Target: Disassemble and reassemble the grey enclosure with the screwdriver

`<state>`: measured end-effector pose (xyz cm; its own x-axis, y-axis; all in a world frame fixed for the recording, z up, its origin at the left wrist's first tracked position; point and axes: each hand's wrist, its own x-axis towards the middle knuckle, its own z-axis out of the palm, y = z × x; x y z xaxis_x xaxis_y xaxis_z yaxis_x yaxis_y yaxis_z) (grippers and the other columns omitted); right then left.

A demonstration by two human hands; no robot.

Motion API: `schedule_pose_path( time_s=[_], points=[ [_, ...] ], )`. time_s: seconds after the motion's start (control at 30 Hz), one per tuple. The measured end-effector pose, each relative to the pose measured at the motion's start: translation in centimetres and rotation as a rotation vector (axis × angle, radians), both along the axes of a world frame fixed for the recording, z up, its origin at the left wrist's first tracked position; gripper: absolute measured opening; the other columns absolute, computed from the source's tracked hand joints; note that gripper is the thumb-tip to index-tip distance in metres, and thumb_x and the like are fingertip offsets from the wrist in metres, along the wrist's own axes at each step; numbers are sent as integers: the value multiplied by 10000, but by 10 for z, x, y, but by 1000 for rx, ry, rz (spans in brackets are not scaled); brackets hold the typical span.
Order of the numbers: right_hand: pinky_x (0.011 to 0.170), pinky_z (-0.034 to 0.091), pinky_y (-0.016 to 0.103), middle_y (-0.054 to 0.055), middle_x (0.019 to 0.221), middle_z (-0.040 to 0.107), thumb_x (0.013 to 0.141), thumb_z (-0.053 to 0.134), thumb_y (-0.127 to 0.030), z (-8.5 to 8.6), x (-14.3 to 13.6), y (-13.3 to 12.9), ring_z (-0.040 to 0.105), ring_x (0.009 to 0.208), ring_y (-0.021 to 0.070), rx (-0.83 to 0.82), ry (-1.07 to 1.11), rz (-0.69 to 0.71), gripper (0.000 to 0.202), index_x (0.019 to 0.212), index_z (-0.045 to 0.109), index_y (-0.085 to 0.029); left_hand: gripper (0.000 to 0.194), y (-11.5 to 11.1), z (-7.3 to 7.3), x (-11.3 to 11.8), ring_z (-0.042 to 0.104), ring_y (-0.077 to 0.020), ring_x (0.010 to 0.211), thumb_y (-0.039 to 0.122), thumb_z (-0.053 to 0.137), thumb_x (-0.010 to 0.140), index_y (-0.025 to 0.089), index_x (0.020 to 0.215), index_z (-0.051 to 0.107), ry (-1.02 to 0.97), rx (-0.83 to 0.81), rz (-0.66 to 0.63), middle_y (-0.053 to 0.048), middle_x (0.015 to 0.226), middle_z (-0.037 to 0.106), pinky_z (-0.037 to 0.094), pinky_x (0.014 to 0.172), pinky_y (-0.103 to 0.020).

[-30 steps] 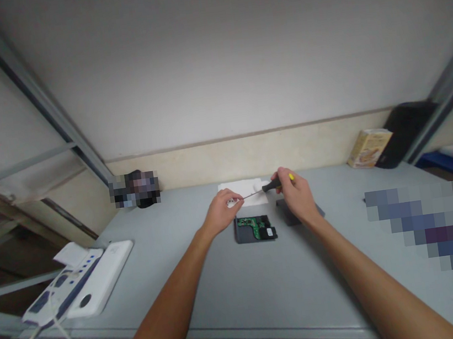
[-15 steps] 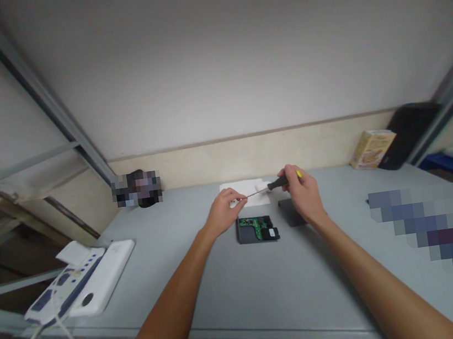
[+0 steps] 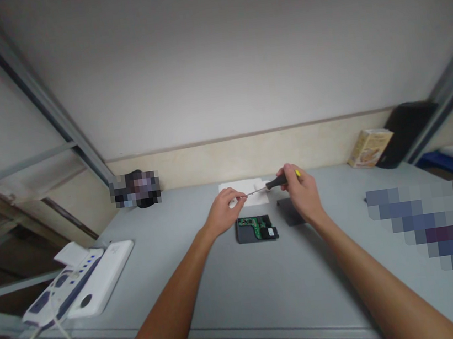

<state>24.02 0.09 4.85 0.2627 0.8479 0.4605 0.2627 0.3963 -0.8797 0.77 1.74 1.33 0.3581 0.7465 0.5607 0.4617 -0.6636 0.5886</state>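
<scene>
My right hand (image 3: 302,190) is closed around the black and yellow handle of a screwdriver (image 3: 276,181), its thin metal shaft pointing left. At the shaft's tip, the thumb and index finger of my left hand (image 3: 227,211) pinch together; whether they grip the tip itself or a tiny part on it is too small to tell. Just below them, an opened dark device with a green circuit board (image 3: 256,229) lies on the table. A dark flat cover (image 3: 288,212) rests to its right, partly hidden by my right hand. White paper (image 3: 250,191) lies behind both hands.
A white power strip (image 3: 64,285) with a cable and a white slab-like device (image 3: 105,280) sit on the grey table (image 3: 234,291) at the left. At the back right, a yellowish box (image 3: 369,148) stands beside a black object (image 3: 407,129). A wall rises behind.
Both hands hold nearly the same pose, with the screwdriver tip still at my left fingertips. The whole view has shifted very slightly; nothing on the table has visibly moved.
</scene>
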Motion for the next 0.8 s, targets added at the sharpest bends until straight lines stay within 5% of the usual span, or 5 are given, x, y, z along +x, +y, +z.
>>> schedule_pose_path(
  time_s=[0.33, 0.57, 0.8],
  points=[
    [577, 405, 256, -27, 629, 528, 978, 501, -642, 1, -1, -1, 517, 598, 140, 7, 25, 20, 491, 822, 650, -202, 120, 1, -5, 2, 648, -190, 946, 245, 655, 969, 213, 964, 770, 10, -9, -18, -46, 959, 731, 496, 858, -319],
    [547, 400, 233, -22, 736, 562, 929, 631, -596, -3, -2, 5, 505, 606, 123, 66, 143, 88, 391, 986, 652, -210, 108, -3, -1, 6, 644, -194, 922, 257, 680, 949, 204, 902, 761, -43, -38, -21, -49, 929, 738, 478, 809, -319],
    [466, 340, 233, -40, 721, 508, 985, 562, -574, 6, -4, -3, 434, 505, 99, 122, 124, 101, 389, 1134, 650, -226, 151, -3, 0, 10, 555, -161, 761, 290, 674, 939, 181, 903, 772, -105, -141, -17, -45, 876, 726, 422, 708, -291]
  ],
)
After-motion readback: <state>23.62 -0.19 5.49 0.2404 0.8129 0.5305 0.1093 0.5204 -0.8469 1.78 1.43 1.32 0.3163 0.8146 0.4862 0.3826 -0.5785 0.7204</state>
